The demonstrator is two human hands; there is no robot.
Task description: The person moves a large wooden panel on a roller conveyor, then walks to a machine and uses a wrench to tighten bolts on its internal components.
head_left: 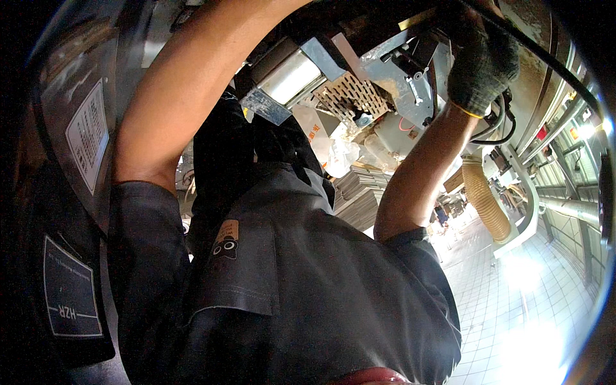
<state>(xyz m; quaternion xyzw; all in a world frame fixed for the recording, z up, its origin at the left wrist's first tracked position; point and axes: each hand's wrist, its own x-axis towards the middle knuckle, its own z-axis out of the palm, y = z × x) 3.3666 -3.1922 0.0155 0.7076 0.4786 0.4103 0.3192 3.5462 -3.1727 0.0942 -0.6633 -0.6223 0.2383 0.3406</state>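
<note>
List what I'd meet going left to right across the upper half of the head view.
White label, bare left arm, silver cylinder, metal plate with slots, gloved right hand.

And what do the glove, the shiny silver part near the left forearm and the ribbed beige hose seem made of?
Glove: probably matte knit fabric, by its snug, yellow-edged cuff. Silver part: apparently smooth metal, given its bright reflections. Ribbed hose: likely flexible plastic, slightly glossy, by its rings and bend.

The shirt (340, 269) is dark, the glove (478, 80) seemingly black.
</note>
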